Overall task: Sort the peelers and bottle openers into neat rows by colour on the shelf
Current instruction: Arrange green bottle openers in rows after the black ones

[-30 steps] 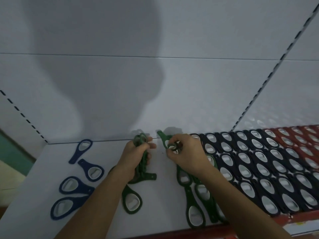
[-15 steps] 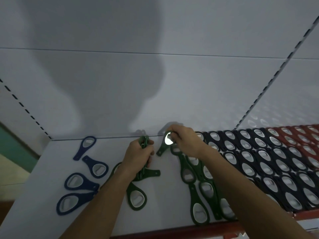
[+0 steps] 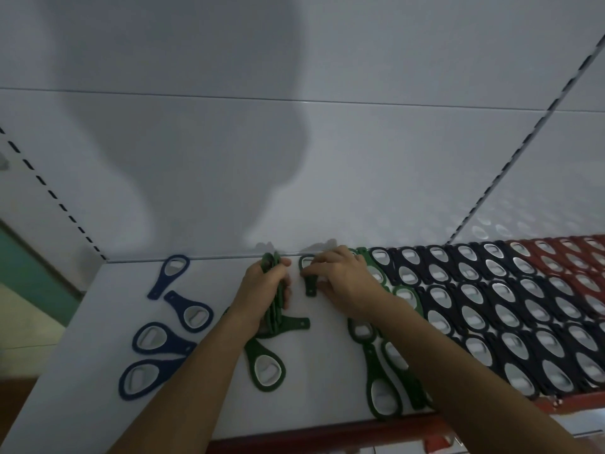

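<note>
**Head view: one shelf (image 3: 320, 388), white, stocked with bottle openers.**

- **Single green opener (image 3: 307, 273):** lies flat at the shelf's back edge. Its long axis runs back to front, with the ring at the back.
- **Right hand (image 3: 340, 280):** fingertips are curled onto the single green opener. It appears to be a pinch, though the grip is partly hidden.
- **Green bundle (image 3: 276, 306):** several openers stacked together and gripped in the left hand (image 3: 258, 290). It sits just left of the single opener and apart from it.
- **Relation for the next move:** the right hand is nearer. The spot in front of the single opener looks like the next place to fill from the bundle.
- **Green row (image 3: 376, 371):** just to the right, partly hidden under the right arm (image 3: 458, 365).
- **In the way:**
  - A flat green opener (image 3: 294, 323) lies under the bundle.
  - A loose green opener (image 3: 266, 368) lies toward the front edge.
- **Elsewhere:**
  - Blue openers (image 3: 154, 342) are scattered by the left edge.
  - Black rows (image 3: 491, 306) and then red rows (image 3: 582, 257) fill the right end.
</note>
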